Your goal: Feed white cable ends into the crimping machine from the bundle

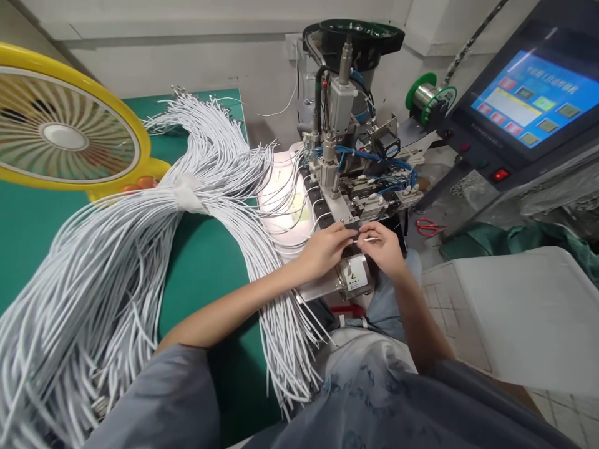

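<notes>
My left hand (329,249) and my right hand (382,248) meet in front of the soldering-type machine (334,168), fingertips pinched. Between them runs a short length of thin white cable (369,240), held at both sides; its end is too small to make out. Just below my hands sits a metal cylinder (356,274) with a warning label. Left of my left forearm, a large bundle of white cables (253,249) spreads over the green table (201,268), tied by a white wrap (188,194). Several cable ends lie on the lit pale surface (281,193) beside the machine.
A yellow fan (70,125) stands at the left. On the right are a touchscreen panel (538,93), a green wire spool (425,93) and a white stool or tray top (524,312). Red-handled scissors (429,227) lie beyond my right hand. A dark bowl feeder (353,37) tops the machine.
</notes>
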Demonstrator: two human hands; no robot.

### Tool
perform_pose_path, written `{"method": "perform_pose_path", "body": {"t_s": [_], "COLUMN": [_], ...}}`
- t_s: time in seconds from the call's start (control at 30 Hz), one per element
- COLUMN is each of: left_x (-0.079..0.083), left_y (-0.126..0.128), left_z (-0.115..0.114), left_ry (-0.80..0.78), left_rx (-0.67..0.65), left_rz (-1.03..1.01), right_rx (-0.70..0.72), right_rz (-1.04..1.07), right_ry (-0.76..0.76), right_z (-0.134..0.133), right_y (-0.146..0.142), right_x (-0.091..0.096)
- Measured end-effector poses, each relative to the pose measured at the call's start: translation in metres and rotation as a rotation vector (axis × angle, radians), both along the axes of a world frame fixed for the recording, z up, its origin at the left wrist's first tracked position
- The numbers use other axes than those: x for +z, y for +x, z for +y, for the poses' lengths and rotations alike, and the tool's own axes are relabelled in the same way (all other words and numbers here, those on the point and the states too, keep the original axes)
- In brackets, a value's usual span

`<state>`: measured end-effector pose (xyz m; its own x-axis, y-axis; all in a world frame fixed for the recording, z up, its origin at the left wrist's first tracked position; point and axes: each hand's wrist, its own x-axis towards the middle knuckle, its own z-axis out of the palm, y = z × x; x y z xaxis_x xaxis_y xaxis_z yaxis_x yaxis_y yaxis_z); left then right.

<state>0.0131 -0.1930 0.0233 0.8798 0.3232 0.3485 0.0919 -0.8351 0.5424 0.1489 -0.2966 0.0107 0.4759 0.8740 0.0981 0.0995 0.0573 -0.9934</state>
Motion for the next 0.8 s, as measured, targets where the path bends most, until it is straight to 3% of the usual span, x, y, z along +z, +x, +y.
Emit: {"method": "perform_pose_path", "body": {"t_s": [0.2,0.43,0.63,0.8], "left_x": [-0.006,0.004,0.007,0.009], "left_y": [0.0,0.0,0.0,-0.001], "left_z": [0.005,0.003,0.002,0.007], "left_ry": [-0.031,-0.134,-0.139,0.06], "left_rx": [-0.049,-0.173,-0.177,-0.151], "left_rz": [-0.189,-0.335,-0.357,-0.304], "right_rx": [-0.13,-0.186,-0.206,-0.224], "right_rz": [0.116,0.011,-0.016,-0.17], "right_ry": [0.195,0.354,0.299,0.185], "right_z": [0.002,0.006,0.003,-0.001], "right_y": [-0.01,-0.022,-0.028,-0.022], "right_x": [-0.012,-0.006,-0.001,0.005]}}
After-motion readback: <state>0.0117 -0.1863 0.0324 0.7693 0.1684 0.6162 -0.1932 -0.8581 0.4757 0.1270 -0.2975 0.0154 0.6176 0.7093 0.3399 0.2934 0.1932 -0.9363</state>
